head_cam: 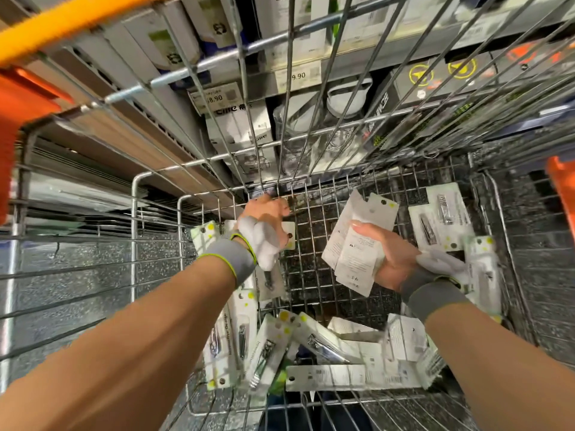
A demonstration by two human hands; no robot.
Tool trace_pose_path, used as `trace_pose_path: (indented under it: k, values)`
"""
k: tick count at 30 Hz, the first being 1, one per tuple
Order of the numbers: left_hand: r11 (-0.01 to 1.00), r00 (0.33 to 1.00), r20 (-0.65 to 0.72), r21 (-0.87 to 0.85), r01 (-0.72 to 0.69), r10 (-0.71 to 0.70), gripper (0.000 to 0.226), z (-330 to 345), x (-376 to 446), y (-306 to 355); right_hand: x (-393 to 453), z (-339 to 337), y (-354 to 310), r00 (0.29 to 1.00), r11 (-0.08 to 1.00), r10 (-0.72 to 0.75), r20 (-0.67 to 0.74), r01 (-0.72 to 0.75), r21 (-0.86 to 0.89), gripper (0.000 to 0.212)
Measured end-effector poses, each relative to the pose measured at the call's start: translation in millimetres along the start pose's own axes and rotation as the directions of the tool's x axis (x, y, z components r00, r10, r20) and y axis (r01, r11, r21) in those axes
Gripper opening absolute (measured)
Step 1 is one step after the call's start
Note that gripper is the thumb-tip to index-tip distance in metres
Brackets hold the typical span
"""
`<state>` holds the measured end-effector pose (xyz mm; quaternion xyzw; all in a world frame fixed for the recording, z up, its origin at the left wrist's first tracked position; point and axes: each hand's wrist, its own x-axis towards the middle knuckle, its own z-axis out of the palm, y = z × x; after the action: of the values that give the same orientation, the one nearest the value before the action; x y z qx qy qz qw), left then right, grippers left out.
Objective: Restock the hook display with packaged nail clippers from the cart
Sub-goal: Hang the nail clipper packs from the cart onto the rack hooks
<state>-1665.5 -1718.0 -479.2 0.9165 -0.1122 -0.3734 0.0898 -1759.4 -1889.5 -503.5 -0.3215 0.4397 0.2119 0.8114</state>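
Early stage, I judge: many white carded nail-clipper packs [311,353] still litter the wire cart [311,197] floor, lower centre. Right hand [392,259] grips a stack; left hand [267,213] reaches down, grasp unclear. No hook display visible.

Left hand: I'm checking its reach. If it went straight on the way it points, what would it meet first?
Probably the cart's wire front wall; the left hand already looks close to it, though depth is unclear.
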Motion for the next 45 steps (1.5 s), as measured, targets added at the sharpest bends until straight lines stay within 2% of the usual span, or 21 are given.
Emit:
trace_pose_path:
  k: [1,3,10,14,18,21,23,24,26,27,29,32,34,36,37,38,39,40,41,43,45]
  values:
    - [0.984,0.999,0.032,0.177,-0.028,0.022,0.051,3.2,1.0,-5.1,-0.4,-1.0,-1.1,1.000,1.000,0.005,-0.008,-0.005,0.015,0.013]
    - [0.956,0.996,0.093,0.291,-0.027,0.000,0.056,6.2,3.0,-6.8,-1.8,-1.7,-2.3,1.000,0.999,0.007,-0.015,-0.006,0.032,0.014]
    - [0.939,0.999,0.049,0.343,-0.005,-0.013,0.043,4.4,8.2,-6.1,0.8,0.5,1.1,1.000,0.998,-0.002,0.011,0.002,0.060,0.016]
    - [0.944,0.997,0.075,0.329,-0.011,-0.014,0.035,3.6,9.0,-3.5,0.3,4.1,3.0,1.000,0.999,0.001,0.019,-0.002,0.046,0.017]
    - [0.994,1.000,-0.004,0.111,-0.005,0.006,0.029,3.2,7.1,14.5,-2.7,9.0,0.9,1.000,0.999,-0.008,0.005,0.007,0.046,0.017]
    - [0.969,0.989,-0.101,-0.234,0.079,-0.105,0.029,-5.9,2.5,24.5,-12.1,14.6,-7.3,1.000,0.998,-0.022,0.000,0.022,0.051,0.014]
    - [0.867,0.989,-0.054,-0.490,0.092,-0.136,0.017,-11.2,1.0,25.1,-21.4,18.7,-13.6,1.000,0.999,-0.015,0.006,0.015,0.034,0.017]
    - [0.770,0.994,0.016,-0.630,0.097,-0.111,0.006,-12.9,-0.8,25.0,-22.8,20.3,-15.9,1.000,1.000,-0.008,0.003,0.008,0.011,0.025]
    - [0.556,0.992,0.123,-0.823,0.118,-0.027,0.009,-21.2,-13.2,27.6,-35.6,26.9,-20.7,1.000,0.999,-0.016,0.000,0.016,-0.027,0.030]
    - [0.477,0.987,0.163,-0.866,0.147,-0.009,0.007,-21.5,-16.8,27.9,-36.7,30.0,-20.4,1.000,0.999,-0.021,-0.004,0.021,-0.050,0.022]
    - [0.426,0.984,0.180,-0.891,0.158,0.012,0.026,-28.1,-30.3,35.9,-46.8,39.4,-24.6,0.998,0.995,-0.047,-0.031,0.044,-0.095,0.005]
    - [0.425,0.990,0.133,-0.899,0.107,0.034,0.044,-38.5,-48.0,45.3,-59.9,48.5,-30.9,0.991,0.980,-0.133,-0.014,0.129,-0.148,0.020]
    - [0.383,0.993,0.107,-0.920,0.081,0.048,0.050,-47.5,-60.7,49.8,-73.4,53.5,-32.3,0.981,0.972,-0.191,-0.018,0.187,-0.143,0.027]
    - [0.336,0.993,0.113,-0.937,0.095,0.035,0.086,-52.1,-68.1,52.8,-88.6,60.7,-34.1,0.975,0.972,-0.218,-0.043,0.213,-0.099,0.023]
    - [0.328,0.990,0.134,-0.938,0.116,0.034,0.103,-54.3,-71.2,54.3,-101.3,65.6,-36.5,0.975,0.973,-0.220,-0.019,0.218,-0.074,0.009]
    - [0.315,0.989,0.143,-0.941,0.125,0.032,0.107,-55.5,-71.7,54.8,-108.1,65.6,-38.0,0.976,0.976,-0.216,0.026,0.217,-0.032,0.018]
    - [0.292,0.990,0.140,-0.948,0.129,0.018,0.097,-61.8,-79.0,57.0,-116.5,67.2,-40.0,0.978,0.980,-0.200,0.060,0.201,-0.006,0.034]
    - [0.284,0.994,0.106,-0.954,0.099,0.007,0.077,-66.8,-85.0,58.8,-125.7,67.9,-43.9,0.977,0.982,-0.190,0.091,0.190,0.013,0.040]
    - [0.283,0.997,0.081,-0.956,0.074,0.013,0.057,-75.0,-97.1,62.6,-138.5,71.6,-47.4,0.979,0.983,-0.181,0.096,0.183,-0.015,0.038]
    - [0.287,0.998,0.032,-0.958,0.016,0.052,0.041,-84.2,-117.0,65.4,-155.6,69.0,-54.3,0.974,0.983,-0.183,0.136,0.186,-0.005,0.036]
    - [0.279,0.996,-0.014,-0.959,-0.038,0.085,0.011,-94.9,-136.3,71.9,-173.8,67.1,-58.0,0.967,0.977,-0.205,0.149,0.211,-0.026,0.037]
